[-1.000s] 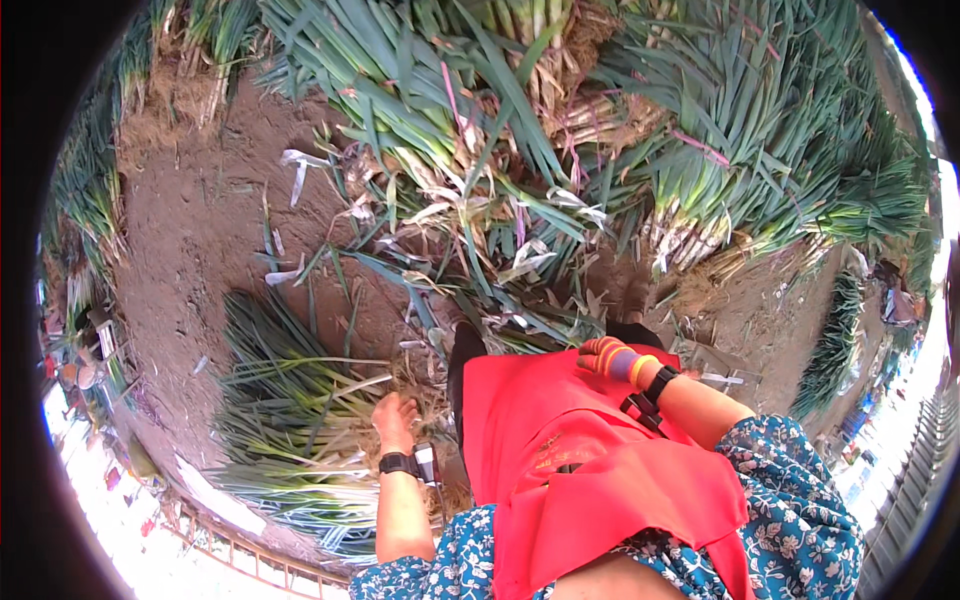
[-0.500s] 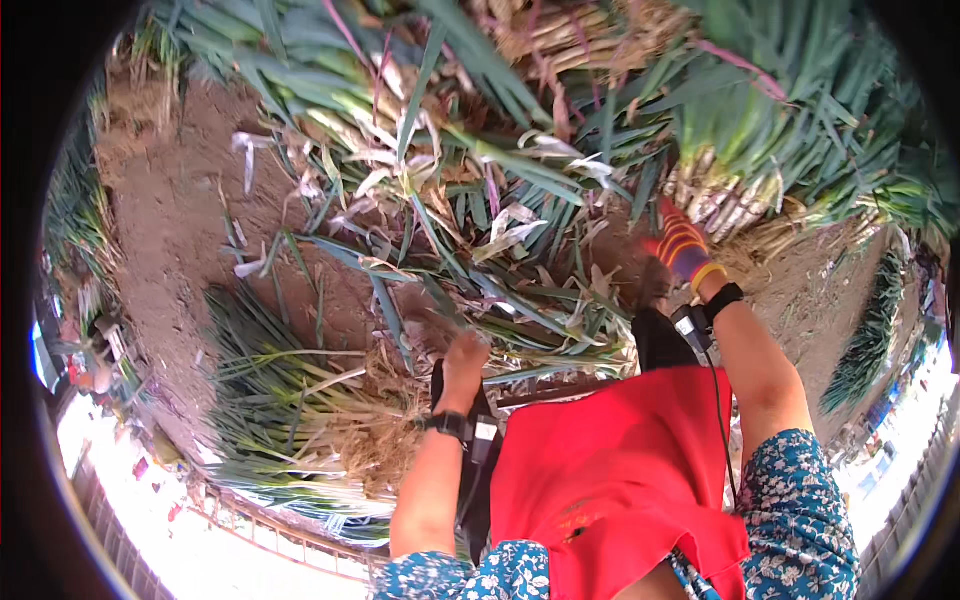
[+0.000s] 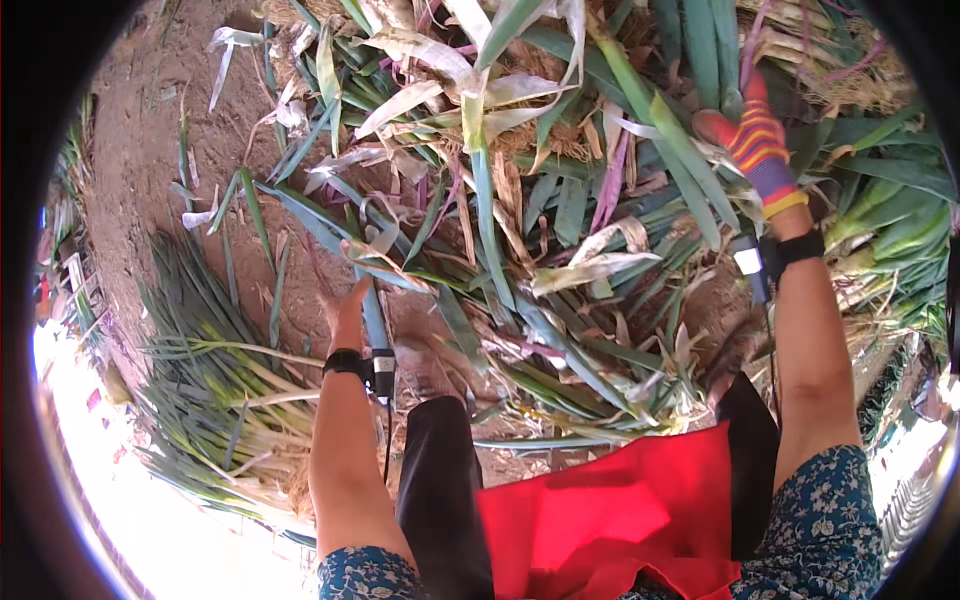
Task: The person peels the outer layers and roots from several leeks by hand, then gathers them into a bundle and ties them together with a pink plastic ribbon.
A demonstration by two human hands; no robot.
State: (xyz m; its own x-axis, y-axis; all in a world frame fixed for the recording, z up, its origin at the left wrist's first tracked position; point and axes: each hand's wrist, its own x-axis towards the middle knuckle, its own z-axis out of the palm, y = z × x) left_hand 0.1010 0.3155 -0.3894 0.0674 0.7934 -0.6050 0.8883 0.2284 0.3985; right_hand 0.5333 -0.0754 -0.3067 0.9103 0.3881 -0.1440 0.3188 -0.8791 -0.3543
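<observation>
My right hand (image 3: 757,150), in a striped red, yellow and purple glove, reaches far forward at the upper right. Its thumb and forefinger are apart, on either side of the tips of some green onion leaves (image 3: 708,50); I cannot make out a grip on them. My bare left hand (image 3: 345,305) is low over the soil at the left, fingers spread, with nothing seen in it. Beside it lie loose green onion leaves (image 3: 305,215). A pile of green onions (image 3: 215,370) with pale stems lies just left of my left forearm.
Dry, papery leaf scraps (image 3: 595,270) and stalks litter the ground between my feet. Tied green onions with roots (image 3: 880,85) lie at the far right, and more leafy bunches (image 3: 890,225) stand below them. Brown soil (image 3: 130,200) stretches along the left. A red apron (image 3: 620,500) covers my lap.
Both arms have stretched forward, the left hand outward to the left and the right hand up and rightward. The view has shifted closer over the scattered leaves.
</observation>
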